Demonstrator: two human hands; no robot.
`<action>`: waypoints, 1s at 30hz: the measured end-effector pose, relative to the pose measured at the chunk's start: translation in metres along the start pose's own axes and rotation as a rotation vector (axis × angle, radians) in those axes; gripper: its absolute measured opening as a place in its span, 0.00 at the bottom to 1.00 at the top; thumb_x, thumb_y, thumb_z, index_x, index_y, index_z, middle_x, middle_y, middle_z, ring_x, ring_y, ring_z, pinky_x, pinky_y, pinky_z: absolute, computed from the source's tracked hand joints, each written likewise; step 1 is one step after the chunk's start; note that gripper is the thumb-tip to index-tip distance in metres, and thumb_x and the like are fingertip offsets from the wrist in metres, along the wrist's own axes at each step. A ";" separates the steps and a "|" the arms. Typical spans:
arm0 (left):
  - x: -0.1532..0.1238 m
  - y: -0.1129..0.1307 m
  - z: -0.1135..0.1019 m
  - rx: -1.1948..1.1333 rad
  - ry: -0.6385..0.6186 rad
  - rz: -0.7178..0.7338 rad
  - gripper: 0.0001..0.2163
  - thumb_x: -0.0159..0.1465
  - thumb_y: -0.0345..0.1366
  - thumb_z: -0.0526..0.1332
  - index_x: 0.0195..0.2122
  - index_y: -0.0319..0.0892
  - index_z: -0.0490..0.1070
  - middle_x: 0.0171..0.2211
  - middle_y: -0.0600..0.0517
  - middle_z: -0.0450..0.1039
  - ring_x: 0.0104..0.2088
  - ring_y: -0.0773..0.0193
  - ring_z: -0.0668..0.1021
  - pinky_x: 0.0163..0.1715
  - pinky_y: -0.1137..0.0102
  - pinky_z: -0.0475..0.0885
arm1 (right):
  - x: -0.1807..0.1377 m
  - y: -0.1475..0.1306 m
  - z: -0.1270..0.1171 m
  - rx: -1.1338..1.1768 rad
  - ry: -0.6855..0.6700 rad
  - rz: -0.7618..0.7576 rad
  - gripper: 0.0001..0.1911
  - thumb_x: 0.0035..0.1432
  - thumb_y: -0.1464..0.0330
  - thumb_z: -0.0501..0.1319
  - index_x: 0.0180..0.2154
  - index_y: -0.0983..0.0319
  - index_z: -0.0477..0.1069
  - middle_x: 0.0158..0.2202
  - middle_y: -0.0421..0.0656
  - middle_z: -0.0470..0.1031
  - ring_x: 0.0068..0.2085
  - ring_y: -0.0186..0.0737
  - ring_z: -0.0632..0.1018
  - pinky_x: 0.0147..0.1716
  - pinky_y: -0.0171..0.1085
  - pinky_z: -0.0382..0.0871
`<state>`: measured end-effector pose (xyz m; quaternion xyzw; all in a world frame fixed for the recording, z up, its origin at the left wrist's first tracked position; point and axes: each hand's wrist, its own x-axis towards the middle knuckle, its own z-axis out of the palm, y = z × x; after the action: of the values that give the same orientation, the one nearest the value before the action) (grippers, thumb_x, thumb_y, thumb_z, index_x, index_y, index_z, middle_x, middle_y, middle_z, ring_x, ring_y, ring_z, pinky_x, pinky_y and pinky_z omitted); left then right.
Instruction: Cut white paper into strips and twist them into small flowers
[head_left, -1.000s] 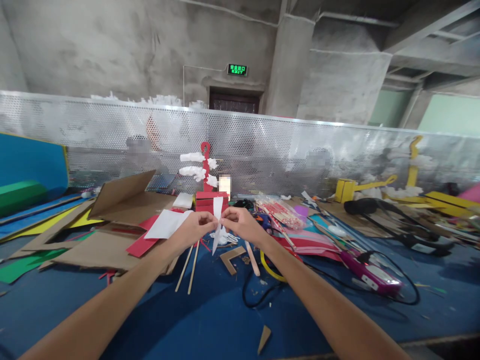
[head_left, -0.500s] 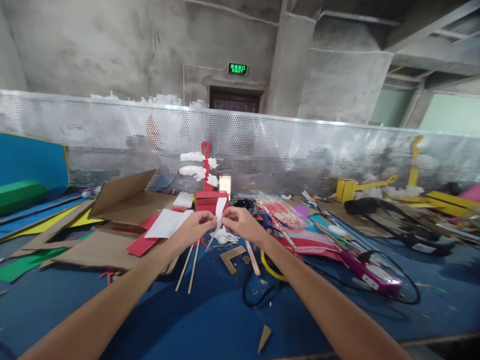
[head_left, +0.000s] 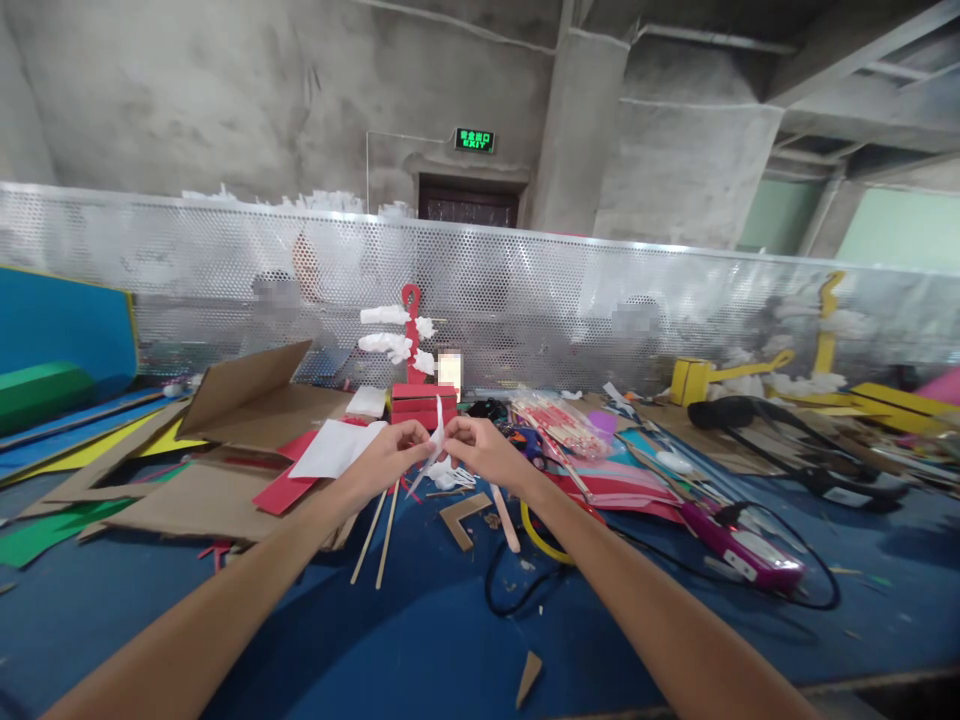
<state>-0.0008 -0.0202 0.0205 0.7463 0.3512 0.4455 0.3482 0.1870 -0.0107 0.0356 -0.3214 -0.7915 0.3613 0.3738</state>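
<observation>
Between my two hands stands a narrow white paper strip (head_left: 439, 425), turned nearly edge-on, its lower end slanting down to the left. My left hand (head_left: 394, 452) pinches it from the left, thumb and forefinger closed. My right hand (head_left: 480, 450) has its fingertips closed on the strip from the other side. Just behind is a red box (head_left: 420, 408) with a red upright (head_left: 412, 325) carrying white crumpled pieces. A white tangled clump (head_left: 451, 474) lies under my hands. Beside my left wrist, a white sheet (head_left: 330, 450) rests on red and brown card.
Folded cardboard (head_left: 247, 400) spreads to the left. Two thin wooden sticks (head_left: 388, 535) and an L-shaped cardboard piece (head_left: 463, 520) lie nearer me. On the right are a purple device with a cable (head_left: 742, 550) and a black strap (head_left: 795, 450). A perforated metal panel (head_left: 525, 300) stands behind.
The white paper strip has turned from showing its broad face to nearly edge-on, and its lower end now points down-left. My hands have stayed almost in place.
</observation>
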 end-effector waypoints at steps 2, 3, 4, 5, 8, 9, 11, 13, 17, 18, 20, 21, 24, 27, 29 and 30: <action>0.001 -0.002 0.001 -0.020 0.020 -0.017 0.09 0.58 0.40 0.60 0.27 0.40 0.64 0.21 0.57 0.63 0.22 0.70 0.66 0.24 0.75 0.61 | 0.000 0.000 0.000 0.011 0.010 0.012 0.03 0.52 0.70 0.57 0.31 0.64 0.65 0.28 0.45 0.76 0.24 0.31 0.72 0.20 0.29 0.61; 0.002 -0.003 0.001 -0.028 0.027 -0.017 0.09 0.58 0.39 0.60 0.28 0.40 0.64 0.21 0.57 0.63 0.22 0.71 0.66 0.24 0.75 0.61 | 0.000 0.000 0.000 0.012 0.012 0.016 0.03 0.52 0.70 0.57 0.31 0.64 0.65 0.28 0.45 0.76 0.24 0.31 0.72 0.20 0.29 0.61; 0.002 -0.004 0.001 -0.033 0.031 -0.010 0.08 0.57 0.38 0.60 0.29 0.40 0.64 0.21 0.57 0.63 0.22 0.71 0.66 0.24 0.75 0.61 | 0.000 0.000 0.000 0.010 0.012 0.019 0.03 0.52 0.70 0.57 0.31 0.64 0.65 0.28 0.45 0.76 0.24 0.31 0.71 0.20 0.29 0.61; 0.003 -0.005 0.001 -0.035 0.030 -0.001 0.07 0.57 0.38 0.60 0.29 0.40 0.64 0.22 0.57 0.63 0.22 0.71 0.66 0.24 0.74 0.61 | 0.000 -0.001 0.000 0.007 0.011 0.020 0.03 0.52 0.70 0.57 0.31 0.64 0.65 0.28 0.45 0.76 0.24 0.31 0.71 0.20 0.29 0.61; 0.002 -0.005 0.001 -0.012 0.023 0.017 0.07 0.58 0.37 0.59 0.30 0.39 0.66 0.23 0.56 0.64 0.23 0.70 0.67 0.25 0.74 0.62 | -0.001 -0.002 0.000 -0.006 0.004 0.018 0.05 0.54 0.68 0.57 0.32 0.64 0.66 0.29 0.45 0.76 0.24 0.32 0.72 0.21 0.29 0.62; 0.002 -0.004 0.001 0.001 0.019 0.018 0.07 0.58 0.37 0.59 0.30 0.39 0.66 0.23 0.56 0.65 0.23 0.70 0.67 0.26 0.74 0.62 | -0.002 -0.002 0.000 -0.011 -0.003 0.015 0.07 0.55 0.66 0.58 0.33 0.64 0.66 0.29 0.45 0.76 0.25 0.32 0.72 0.21 0.29 0.62; 0.000 0.000 0.001 0.023 0.008 0.021 0.08 0.58 0.39 0.59 0.30 0.39 0.67 0.24 0.55 0.66 0.24 0.69 0.68 0.26 0.74 0.62 | -0.003 -0.001 0.000 -0.022 -0.019 -0.001 0.10 0.55 0.63 0.59 0.33 0.64 0.67 0.29 0.44 0.75 0.26 0.33 0.73 0.23 0.30 0.63; -0.002 0.003 0.002 0.035 -0.010 0.028 0.09 0.58 0.40 0.59 0.30 0.39 0.67 0.24 0.55 0.66 0.25 0.69 0.68 0.26 0.74 0.62 | -0.003 0.000 0.000 -0.036 -0.031 -0.021 0.11 0.53 0.61 0.61 0.32 0.64 0.68 0.28 0.43 0.73 0.26 0.33 0.72 0.25 0.31 0.64; -0.003 0.005 0.004 0.017 -0.021 0.023 0.10 0.58 0.41 0.60 0.29 0.39 0.67 0.22 0.56 0.65 0.23 0.70 0.67 0.25 0.74 0.61 | -0.002 0.003 0.000 -0.063 -0.026 -0.046 0.12 0.52 0.61 0.63 0.30 0.63 0.67 0.24 0.40 0.70 0.25 0.33 0.71 0.25 0.31 0.64; -0.002 0.003 0.004 0.010 -0.016 0.019 0.10 0.58 0.41 0.60 0.28 0.39 0.66 0.22 0.57 0.64 0.23 0.70 0.67 0.25 0.74 0.61 | -0.002 0.003 -0.001 -0.070 -0.017 -0.049 0.12 0.52 0.60 0.63 0.29 0.63 0.67 0.23 0.39 0.70 0.24 0.32 0.70 0.25 0.31 0.63; -0.001 0.000 0.004 0.004 0.003 0.012 0.09 0.58 0.41 0.60 0.28 0.39 0.66 0.22 0.57 0.64 0.23 0.70 0.67 0.25 0.74 0.61 | -0.002 0.003 -0.002 -0.086 0.003 -0.049 0.12 0.51 0.61 0.63 0.28 0.63 0.67 0.22 0.38 0.69 0.24 0.32 0.69 0.23 0.30 0.62; 0.000 -0.002 0.004 0.006 0.012 0.013 0.09 0.58 0.40 0.59 0.29 0.39 0.66 0.22 0.56 0.64 0.23 0.69 0.68 0.25 0.74 0.62 | -0.002 0.003 -0.002 -0.092 0.011 -0.047 0.12 0.51 0.61 0.63 0.28 0.63 0.66 0.22 0.38 0.68 0.24 0.31 0.69 0.23 0.30 0.61; 0.001 -0.006 0.004 0.004 0.018 0.025 0.08 0.58 0.39 0.59 0.31 0.39 0.67 0.24 0.55 0.67 0.25 0.68 0.69 0.27 0.73 0.64 | -0.001 0.005 -0.002 -0.097 0.035 -0.053 0.12 0.50 0.62 0.63 0.29 0.63 0.66 0.23 0.38 0.69 0.24 0.31 0.69 0.23 0.30 0.61; 0.002 -0.009 0.003 0.050 0.021 0.040 0.08 0.59 0.38 0.58 0.34 0.39 0.69 0.26 0.53 0.69 0.26 0.67 0.71 0.28 0.73 0.65 | 0.000 0.006 -0.001 -0.115 0.059 -0.072 0.10 0.50 0.64 0.63 0.32 0.63 0.67 0.25 0.40 0.71 0.27 0.33 0.72 0.26 0.30 0.64; 0.003 -0.011 0.003 0.109 0.044 0.041 0.07 0.59 0.37 0.58 0.33 0.39 0.70 0.26 0.53 0.70 0.26 0.67 0.70 0.27 0.73 0.64 | 0.001 0.008 0.000 -0.149 0.071 -0.082 0.08 0.50 0.66 0.62 0.32 0.63 0.68 0.26 0.40 0.72 0.28 0.34 0.72 0.28 0.31 0.65; 0.003 -0.011 0.002 0.131 0.058 0.038 0.07 0.58 0.37 0.58 0.32 0.39 0.70 0.26 0.53 0.70 0.25 0.67 0.70 0.27 0.73 0.64 | 0.001 0.008 0.000 -0.167 0.079 -0.085 0.07 0.50 0.67 0.62 0.31 0.64 0.68 0.25 0.40 0.71 0.28 0.34 0.72 0.28 0.31 0.65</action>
<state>-0.0004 -0.0124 0.0115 0.7607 0.3753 0.4497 0.2798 0.1885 -0.0054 0.0291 -0.3314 -0.8165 0.2650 0.3915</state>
